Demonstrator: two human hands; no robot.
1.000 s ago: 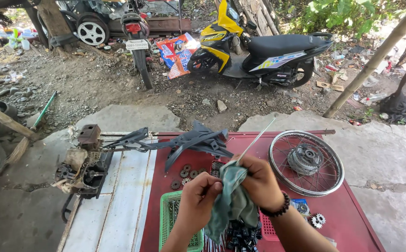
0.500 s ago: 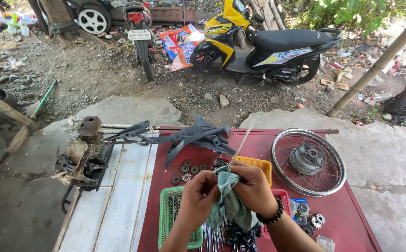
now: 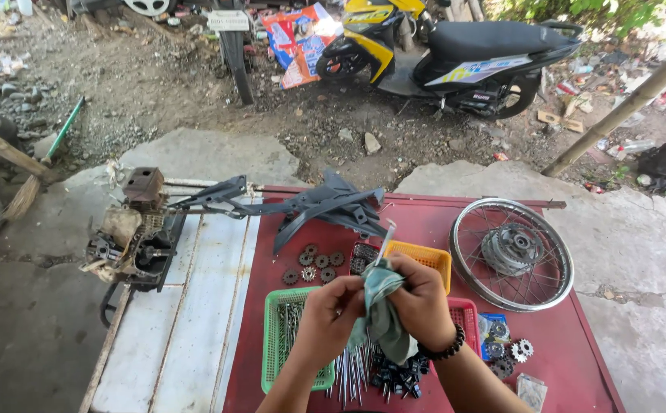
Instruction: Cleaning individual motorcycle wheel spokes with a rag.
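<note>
Both hands work over the near middle of the red bench (image 3: 425,229), just in front of the yellow basket (image 3: 425,260). The left hand (image 3: 331,306) has its fingers closed on the lower end of a thin metal spoke (image 3: 383,243) where it goes into a grey-green rag (image 3: 382,321). The right hand (image 3: 422,302) has its fingers wrapped tightly round the same rag, bunching it about the spoke. The bare end of the spoke sticks up and away from the hands, tilted toward the yellow basket; the loose tail of the rag hangs down below the right hand.

Left of the yellow basket a green basket (image 3: 275,344) holds more thin spokes, and a loose bundle of spokes (image 3: 352,375) lies beside it, under the hands. A red basket (image 3: 467,313) sits just in front of the yellow one, partly behind the right wrist. Behind and left of the yellow basket small gears (image 3: 314,264) lie scattered near a dark plastic panel (image 3: 325,206). To the right of the yellow basket a spoked wheel (image 3: 512,252) lies flat. Well to the left, on the white part of the bench, rests a dirty engine block (image 3: 130,237). Far behind the yellow basket, on the dirt, stands a yellow-and-black scooter (image 3: 455,46).
</note>
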